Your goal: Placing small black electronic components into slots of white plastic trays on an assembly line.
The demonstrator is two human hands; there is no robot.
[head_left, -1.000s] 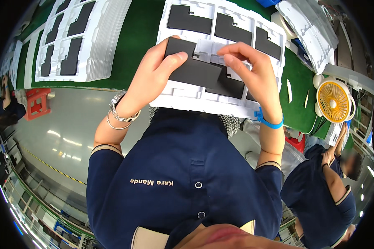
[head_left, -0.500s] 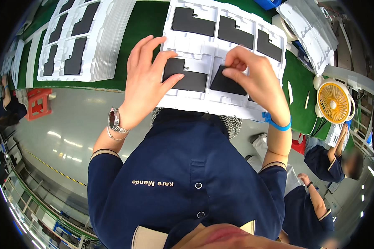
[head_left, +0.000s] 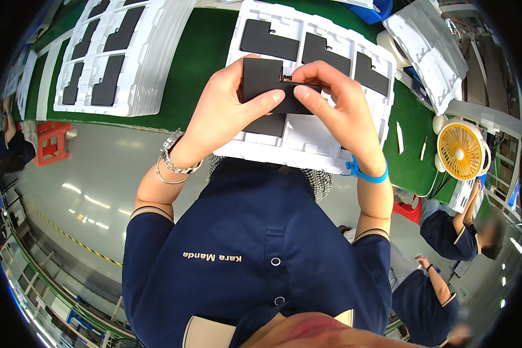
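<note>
Between my left hand (head_left: pixel 223 107) and my right hand (head_left: pixel 339 107) is a flat black L-shaped piece (head_left: pixel 262 78), raised above the white moulded tray (head_left: pixel 307 155). Both thumbs press its near face, and the other fingers curl behind or along its edges. My right fingertips are beside the notch, where a small connector-like part shows. Partly hidden beneath my hands, another black piece (head_left: pixel 269 126) lies in the tray's near left compartment. Similar pieces fill the far row: a left one (head_left: pixel 269 42), a middle one (head_left: pixel 316 49) and a right one (head_left: pixel 371 74).
A stack of white trays (head_left: pixel 148 75) with black pieces stands left on the green table (head_left: pixel 198 55). To the right are a white pen-like tool (head_left: pixel 399 138), a thin tool (head_left: pixel 424 148), a yellow-and-white fan (head_left: pixel 460 152) and a clear plastic tray (head_left: pixel 428 55). Co-workers (head_left: pixel 426 298) are at the right.
The black piece under my right hand has been lifted from its compartment and moved left. My left hand has come in to grip it too. The tray has shifted slightly.
</note>
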